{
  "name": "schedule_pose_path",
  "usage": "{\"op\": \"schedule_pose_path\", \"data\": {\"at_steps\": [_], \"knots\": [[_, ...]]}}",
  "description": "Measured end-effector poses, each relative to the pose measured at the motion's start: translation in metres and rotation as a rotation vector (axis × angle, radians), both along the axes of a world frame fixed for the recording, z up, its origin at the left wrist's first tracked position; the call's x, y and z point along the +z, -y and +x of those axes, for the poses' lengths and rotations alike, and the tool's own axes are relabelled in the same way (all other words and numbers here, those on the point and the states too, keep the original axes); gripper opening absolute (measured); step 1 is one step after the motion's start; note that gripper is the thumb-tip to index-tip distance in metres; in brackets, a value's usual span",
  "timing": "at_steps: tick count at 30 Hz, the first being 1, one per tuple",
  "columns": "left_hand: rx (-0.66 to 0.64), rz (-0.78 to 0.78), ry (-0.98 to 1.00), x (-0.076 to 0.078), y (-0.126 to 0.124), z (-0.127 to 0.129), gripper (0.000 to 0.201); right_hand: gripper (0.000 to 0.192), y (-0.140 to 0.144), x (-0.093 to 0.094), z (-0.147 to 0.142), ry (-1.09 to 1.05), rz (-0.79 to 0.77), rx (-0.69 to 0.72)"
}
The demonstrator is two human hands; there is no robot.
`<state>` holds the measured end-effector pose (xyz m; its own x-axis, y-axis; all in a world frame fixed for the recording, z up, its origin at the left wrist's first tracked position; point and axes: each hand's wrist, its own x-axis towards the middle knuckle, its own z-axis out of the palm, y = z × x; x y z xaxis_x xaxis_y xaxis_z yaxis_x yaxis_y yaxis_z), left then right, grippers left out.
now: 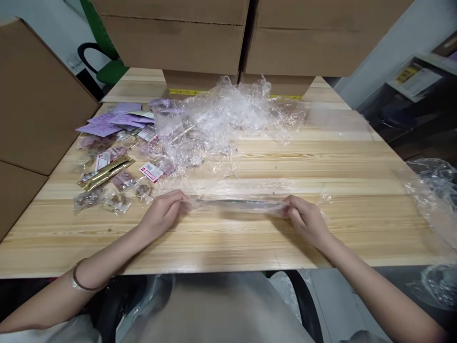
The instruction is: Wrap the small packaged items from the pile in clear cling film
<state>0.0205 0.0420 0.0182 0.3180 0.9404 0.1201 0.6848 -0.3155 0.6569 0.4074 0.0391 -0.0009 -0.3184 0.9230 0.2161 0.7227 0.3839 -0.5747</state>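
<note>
Two hands stretch one piece of clear plastic [235, 206] between them over the table [214, 245]: the left hand [164, 209] pinches one end between thumb and fingers, the right hand [307, 218] the other. An even, gentle pull from both sides should keep it straight; thin film would probably crease or tear under a jerk, so the two grips are best kept level.

Just beyond the left fingers, toward the left, lie small packets [123, 181] and a gold packet [106, 173], with purple envelopes [107, 125] farther out. Straight ahead of both hands sits a heap of crumpled wrap [228, 112], then cardboard boxes [171, 45].

Whether the stretched piece is a bag or a flat sheet is unclear, as is the dark line along it. The heap veils whatever is under it; well right of the right fingers, more loose plastic [433, 200] is cut off by the picture's edge.
</note>
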Motion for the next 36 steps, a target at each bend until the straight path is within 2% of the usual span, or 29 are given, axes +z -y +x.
{"op": "schedule_pose_path", "data": {"at_steps": [4, 9, 13, 15, 17, 19, 22, 24, 26, 29, 31, 33, 35, 36], "knots": [[0.053, -0.016, -0.161, 0.001, -0.007, 0.007, 0.027, 0.018, -0.011, 0.005, -0.006, 0.131, -0.058, -0.121], [0.003, -0.005, -0.57, -0.005, -0.013, 0.015, 0.024, 0.009, -0.023, -0.005, -0.008, 0.392, -0.008, -0.211], [-0.022, 0.04, -0.777, -0.007, -0.009, 0.018, 0.024, 0.035, -0.023, -0.01, -0.008, 0.548, 0.037, -0.28], [-0.013, 0.128, -0.787, -0.004, -0.004, 0.019, 0.022, 0.046, -0.021, -0.006, -0.002, 0.577, 0.074, -0.288], [-0.028, 0.259, -0.718, 0.0, 0.0, 0.019, 0.024, 0.064, -0.022, -0.001, 0.009, 0.551, 0.045, -0.272], [-0.121, 0.34, -0.592, 0.005, 0.001, 0.022, 0.034, 0.083, -0.024, 0.005, 0.021, 0.49, -0.098, -0.258], [-0.252, 0.27, -0.452, 0.007, -0.011, 0.026, 0.04, 0.094, -0.031, 0.012, 0.034, 0.418, -0.371, -0.248], [-0.236, 0.172, -0.472, 0.005, -0.029, 0.027, 0.046, 0.082, -0.036, 0.015, 0.037, 0.364, -0.501, -0.209], [-0.184, 0.121, -0.55, 0.003, -0.054, 0.024, 0.054, 0.061, -0.041, 0.019, 0.038, 0.27, -0.613, -0.101], [-0.097, 0.177, -0.661, 0.007, -0.092, 0.015, 0.062, 0.047, -0.045, 0.022, 0.04, 0.144, -0.731, 0.017], [-0.027, 0.258, -0.686, 0.016, -0.107, 0.014, 0.059, 0.045, -0.045, 0.023, 0.042, 0.107, -0.693, 0.031], [0.07, 0.336, -0.667, 0.025, -0.106, 0.02, 0.052, 0.045, -0.043, 0.024, 0.045, 0.087, -0.596, 0.04], [0.135, 0.385, -0.62, 0.03, -0.088, 0.036, 0.045, 0.043, -0.04, 0.027, 0.046, 0.083, -0.558, 0.02], [0.118, 0.401, -0.594, 0.029, -0.074, 0.046, 0.043, 0.042, -0.038, 0.029, 0.046, 0.087, -0.573, -0.012]]}}
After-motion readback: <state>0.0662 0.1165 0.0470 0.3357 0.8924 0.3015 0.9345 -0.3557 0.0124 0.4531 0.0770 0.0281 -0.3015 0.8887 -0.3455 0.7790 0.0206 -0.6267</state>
